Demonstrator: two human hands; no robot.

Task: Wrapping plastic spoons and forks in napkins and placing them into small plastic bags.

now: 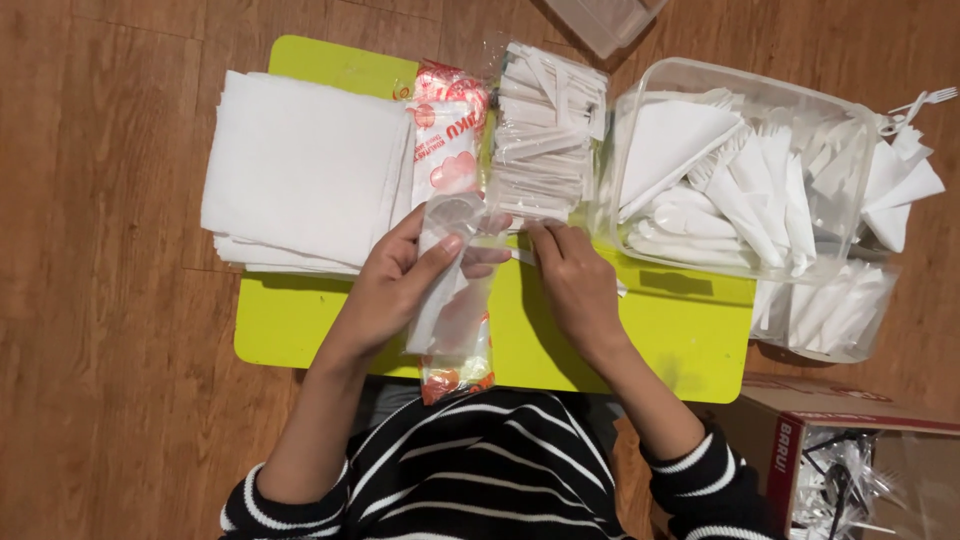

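Two bare hands are working over one lime-green board (680,340), a flat, smooth rectangle lying on the wooden floor (100,300). The left hand (400,285) is gripping a clear plastic sleeve (450,280) with a white plastic utensil inside, its fingers (440,255) curled around the sleeve's upper half above the board's near middle. The right hand (575,280) is pinching a slim white paper packet (520,255) beside the sleeve, fingers narrow around it.

On the board's far left one soft stack of folded white napkins (300,165) is sitting, square and matte. Next to it is lying one glossy red-and-white packet (445,140), and then one clear bag of many thin white paper sticks (545,130), too many to count. At the board's right edge one clear rigid tub (640,120) is holding white folded napkins and plastic cutlery; a second clear tub (840,310) is sitting just behind it. One cardboard box (790,440) is standing near the board's near right corner.
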